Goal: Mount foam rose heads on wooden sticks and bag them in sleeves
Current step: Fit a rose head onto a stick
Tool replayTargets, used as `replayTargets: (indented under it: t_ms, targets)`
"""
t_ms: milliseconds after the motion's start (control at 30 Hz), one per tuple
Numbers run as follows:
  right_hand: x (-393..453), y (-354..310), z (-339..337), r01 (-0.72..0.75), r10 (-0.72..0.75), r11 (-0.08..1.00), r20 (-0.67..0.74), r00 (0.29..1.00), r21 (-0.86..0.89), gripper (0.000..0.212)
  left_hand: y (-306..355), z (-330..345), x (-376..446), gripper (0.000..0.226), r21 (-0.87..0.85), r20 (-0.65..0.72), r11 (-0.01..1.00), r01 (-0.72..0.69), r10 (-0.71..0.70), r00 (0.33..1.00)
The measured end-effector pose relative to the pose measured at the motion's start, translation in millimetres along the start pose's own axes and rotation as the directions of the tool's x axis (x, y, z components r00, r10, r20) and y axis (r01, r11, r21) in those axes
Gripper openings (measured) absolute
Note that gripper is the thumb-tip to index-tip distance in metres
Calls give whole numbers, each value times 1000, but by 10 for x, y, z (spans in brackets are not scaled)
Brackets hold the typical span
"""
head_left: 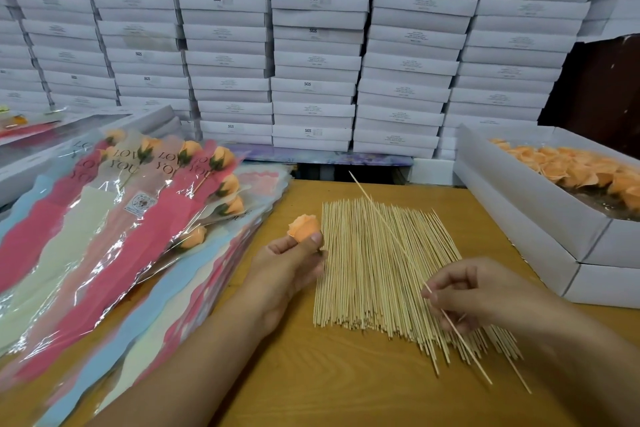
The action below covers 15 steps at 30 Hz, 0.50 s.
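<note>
Left hand (pixel 294 263) pinches one orange rose head (pixel 304 226) between thumb and fingers, centre of frame, just left of the stick pile (pixel 381 270) on the counter (pixel 339 374). Petals face up and away, toward the top of the frame; the base is hidden inside the grip, so I cannot tell exactly where the socket points.

Right hand (pixel 474 291) pinches a single stick (pixel 388 232), lifted clear above the pile. The grip sits on the lower third of the shaft. Long axis runs diagonally, from lower right of frame up to the upper-centre tip, which ends above and right of the rose.

Key relation: the rose lies left of the stick's mid-shaft, apart from it, and neither end is at the base of the rose. Judgement: the stick must swing so one end meets the underside of the rose.

Bagged roses in sleeves (pixel 138 218) lie at left; a box (pixel 526 191) of loose rose heads at right.
</note>
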State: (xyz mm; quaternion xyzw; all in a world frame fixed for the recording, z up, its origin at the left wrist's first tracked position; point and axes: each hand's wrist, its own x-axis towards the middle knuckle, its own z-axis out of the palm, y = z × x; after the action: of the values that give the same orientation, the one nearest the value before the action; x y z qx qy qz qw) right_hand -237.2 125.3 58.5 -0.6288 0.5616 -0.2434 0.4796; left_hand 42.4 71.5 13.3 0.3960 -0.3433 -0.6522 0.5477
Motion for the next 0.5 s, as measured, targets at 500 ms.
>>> replayTargets:
  t_ms: [500]
  targets:
    - [-196, -84, -113, 14, -4, 992, 81, 997, -128, 13, 220, -92, 148, 22, -277, -45, 961, -20, 7, 999]
